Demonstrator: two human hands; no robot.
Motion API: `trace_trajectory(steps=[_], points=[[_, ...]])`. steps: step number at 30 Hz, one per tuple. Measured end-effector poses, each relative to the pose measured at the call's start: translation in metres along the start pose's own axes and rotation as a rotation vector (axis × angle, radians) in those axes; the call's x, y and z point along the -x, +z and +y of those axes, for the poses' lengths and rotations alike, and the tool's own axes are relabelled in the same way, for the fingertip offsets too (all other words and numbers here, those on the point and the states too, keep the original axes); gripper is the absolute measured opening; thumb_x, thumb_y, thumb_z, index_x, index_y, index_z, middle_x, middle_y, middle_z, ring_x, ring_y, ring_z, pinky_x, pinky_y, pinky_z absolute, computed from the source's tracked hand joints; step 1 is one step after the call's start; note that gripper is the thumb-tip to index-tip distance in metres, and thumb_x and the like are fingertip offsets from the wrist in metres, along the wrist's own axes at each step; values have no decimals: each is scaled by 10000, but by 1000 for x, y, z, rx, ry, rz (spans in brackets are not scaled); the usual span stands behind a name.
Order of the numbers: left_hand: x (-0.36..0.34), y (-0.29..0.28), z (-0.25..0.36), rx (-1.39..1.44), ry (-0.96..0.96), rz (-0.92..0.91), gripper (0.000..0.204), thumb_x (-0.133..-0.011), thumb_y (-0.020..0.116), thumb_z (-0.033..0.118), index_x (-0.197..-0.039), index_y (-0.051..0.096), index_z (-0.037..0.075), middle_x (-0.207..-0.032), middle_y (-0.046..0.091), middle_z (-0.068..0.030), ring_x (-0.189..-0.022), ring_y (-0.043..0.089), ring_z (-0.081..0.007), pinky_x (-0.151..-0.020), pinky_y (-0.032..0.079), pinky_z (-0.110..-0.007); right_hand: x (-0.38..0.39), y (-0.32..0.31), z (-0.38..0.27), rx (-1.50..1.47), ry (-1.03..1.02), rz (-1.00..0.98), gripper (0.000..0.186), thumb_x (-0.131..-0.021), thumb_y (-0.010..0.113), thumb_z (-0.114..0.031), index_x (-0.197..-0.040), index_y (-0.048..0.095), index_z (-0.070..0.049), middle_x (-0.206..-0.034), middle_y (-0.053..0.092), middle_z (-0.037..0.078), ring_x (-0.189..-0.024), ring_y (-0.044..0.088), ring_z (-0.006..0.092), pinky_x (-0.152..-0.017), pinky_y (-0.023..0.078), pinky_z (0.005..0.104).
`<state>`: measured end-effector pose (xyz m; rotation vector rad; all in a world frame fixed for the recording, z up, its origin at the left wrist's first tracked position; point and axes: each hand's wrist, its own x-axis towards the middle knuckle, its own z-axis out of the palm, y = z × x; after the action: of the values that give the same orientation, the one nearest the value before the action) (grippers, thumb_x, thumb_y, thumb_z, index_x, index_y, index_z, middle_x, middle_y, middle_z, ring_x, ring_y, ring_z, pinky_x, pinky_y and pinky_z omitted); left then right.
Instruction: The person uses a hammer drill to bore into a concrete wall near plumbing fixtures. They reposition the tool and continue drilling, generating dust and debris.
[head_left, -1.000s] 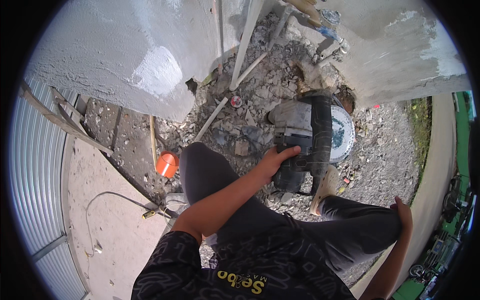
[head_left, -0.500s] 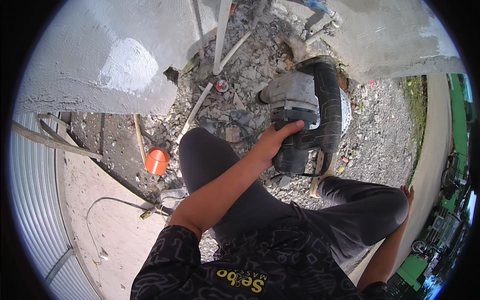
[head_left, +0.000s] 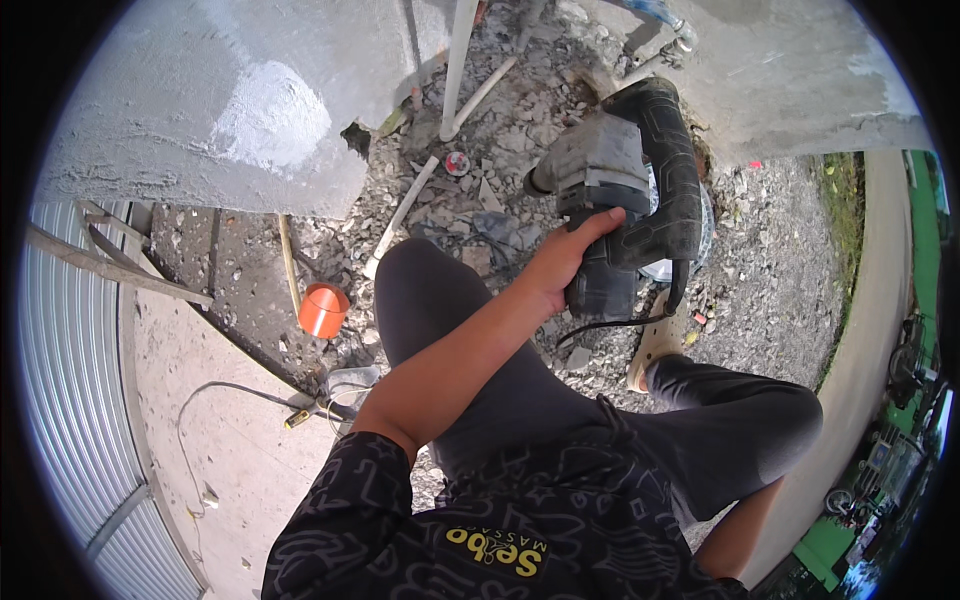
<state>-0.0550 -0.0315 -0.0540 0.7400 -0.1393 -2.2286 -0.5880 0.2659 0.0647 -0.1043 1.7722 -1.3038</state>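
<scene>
At two o'clock over the rubble (head_left: 775, 265), the left hand (head_left: 578, 258), thumb uppermost, clasps the power tool (head_left: 605, 165), which a second grip on its black handle (head_left: 677, 170) would likely steady, while the right hand, its grip impossible to tell, is hidden behind the right leg (head_left: 755, 415).

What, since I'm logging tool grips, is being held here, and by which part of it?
A corded rotary hammer, held by its black motor housing in the left hand. The right hand is hidden, so its hold cannot be told.
</scene>
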Motion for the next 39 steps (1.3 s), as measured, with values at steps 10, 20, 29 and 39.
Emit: trace_trajectory(steps=[10,20,29,39], points=[[0,-10,-15,-71,-8,-61,478,-960,782,333,-1272,652,-6,-1089,764,-102,-900,761,-181,-794,624,-345,26,62,-59,411,-334,279,631,-1021,639,-498,-1286,681,74,-1151,739,140,-1007,708,246,-952,557,380],[6,-6,-20,-129,-19,-28,508,-949,787,361,-1280,643,3,-1097,760,-106,-917,761,-187,-806,627,-357,-34,177,-108,2124,201,-14,629,-812,741,-524,-1170,778,-7,-1205,753,226,-1106,731,369,-970,567,440],[5,-4,-15,-89,-3,8,463,-951,786,368,-1230,677,14,-1069,768,-87,-898,761,-183,-786,626,-351,-72,171,-72,2383,224,9,623,-833,658,-491,-1295,735,-81,-1400,666,207,-1321,627,372,-1101,511,448],[6,-7,-22,-107,-25,3,445,-946,792,357,-1213,682,18,-1056,770,-84,-891,760,-183,-775,627,-360,-84,175,-47,2501,290,11,565,-916,586,-450,-1349,713,-112,-1440,654,164,-1343,622,339,-1124,495,456]])
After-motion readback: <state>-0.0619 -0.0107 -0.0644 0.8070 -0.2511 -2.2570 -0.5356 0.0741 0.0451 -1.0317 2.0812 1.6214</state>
